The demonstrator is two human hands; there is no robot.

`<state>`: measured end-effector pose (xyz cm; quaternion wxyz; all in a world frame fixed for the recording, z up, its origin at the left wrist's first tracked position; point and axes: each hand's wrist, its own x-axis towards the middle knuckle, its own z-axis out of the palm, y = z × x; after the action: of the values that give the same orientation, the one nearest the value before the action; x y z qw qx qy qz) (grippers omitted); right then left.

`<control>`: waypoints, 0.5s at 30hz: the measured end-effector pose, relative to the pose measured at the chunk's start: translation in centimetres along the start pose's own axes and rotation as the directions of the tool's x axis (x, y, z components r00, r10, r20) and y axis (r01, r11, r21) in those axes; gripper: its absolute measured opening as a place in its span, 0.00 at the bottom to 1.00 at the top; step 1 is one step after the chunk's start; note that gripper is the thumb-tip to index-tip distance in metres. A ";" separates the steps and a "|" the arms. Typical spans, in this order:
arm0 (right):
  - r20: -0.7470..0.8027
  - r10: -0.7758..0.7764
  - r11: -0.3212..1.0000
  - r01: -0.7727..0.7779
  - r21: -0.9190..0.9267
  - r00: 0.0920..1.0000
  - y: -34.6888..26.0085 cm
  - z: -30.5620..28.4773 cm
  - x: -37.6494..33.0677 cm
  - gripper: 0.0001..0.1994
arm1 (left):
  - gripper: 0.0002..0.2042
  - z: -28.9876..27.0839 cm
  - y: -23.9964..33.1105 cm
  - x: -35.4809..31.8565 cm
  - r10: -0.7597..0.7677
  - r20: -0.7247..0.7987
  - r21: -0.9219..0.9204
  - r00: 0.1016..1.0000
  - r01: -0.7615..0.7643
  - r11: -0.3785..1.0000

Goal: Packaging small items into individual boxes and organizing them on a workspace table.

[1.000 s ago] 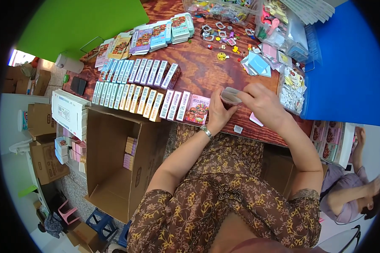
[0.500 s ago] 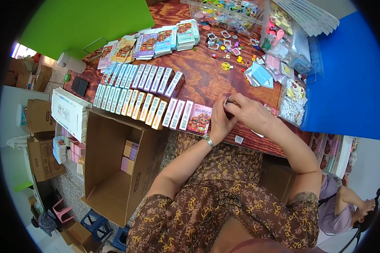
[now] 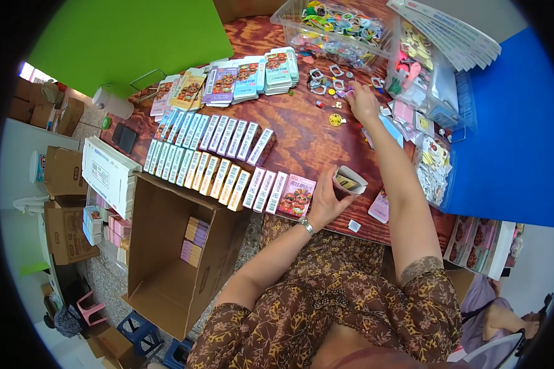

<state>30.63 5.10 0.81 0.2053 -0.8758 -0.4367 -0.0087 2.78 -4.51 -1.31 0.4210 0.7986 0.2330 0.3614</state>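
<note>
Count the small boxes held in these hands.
1: an open small box, in the left hand, close to the table's front edge. The right hand is at the loose pieces; its grip is partly hidden, but no box shows there.

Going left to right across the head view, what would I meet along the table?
Black flat rectangular object, upright pink-and-white cardboard boxes, pink illustrated cardboard box, bare left hand holding open cardboard box, pink rounded-corner card, heap of small white pieces.

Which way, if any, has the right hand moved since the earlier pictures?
Yes: the right hand moved forward across the table, to the trinkets near the yellow wheel.
</note>
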 end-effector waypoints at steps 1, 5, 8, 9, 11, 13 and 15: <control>-0.023 0.021 1.000 -0.021 -0.003 1.000 0.5 0.3 0.2 0.24 | 0.43 0.1 -0.1 0.1 0.003 0.012 -0.020 1.000 -0.002 1.000; -0.028 -0.121 0.984 0.124 0.128 0.992 -0.2 -1.1 -0.8 0.11 | 0.43 -0.2 -0.1 -0.1 0.002 -0.008 0.015 1.000 -0.002 1.000; 0.022 -0.247 0.937 0.233 0.259 0.969 -0.5 -1.7 -1.2 0.07 | 0.43 -0.1 -0.2 0.1 -0.007 -0.024 -0.006 1.000 0.007 1.000; 0.159 -0.270 0.913 0.200 0.357 0.950 -0.7 -1.9 -1.3 0.07 | 0.43 -0.1 -0.2 0.1 -0.007 -0.020 -0.006 1.000 0.007 1.000; 0.250 -0.197 0.860 0.044 0.508 0.948 -0.4 -1.8 -1.5 0.09 | 0.42 -0.1 -0.1 0.1 0.006 -0.039 0.013 0.999 -0.005 1.000; 0.448 -0.108 0.647 -0.279 0.710 0.888 0.0 -1.6 -1.5 0.11 | 0.42 0.1 0.0 0.3 0.005 -0.032 0.005 0.999 -0.005 1.000; 0.471 -0.128 0.586 -0.317 0.746 0.873 -0.3 -1.3 -2.0 0.13 | 0.42 0.0 0.0 0.2 -0.002 -0.029 0.001 1.000 0.002 1.000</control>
<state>29.36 3.24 1.73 0.4642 -0.6832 -0.3798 0.4166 2.94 -4.35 -1.26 0.4173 0.7934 0.2400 0.3724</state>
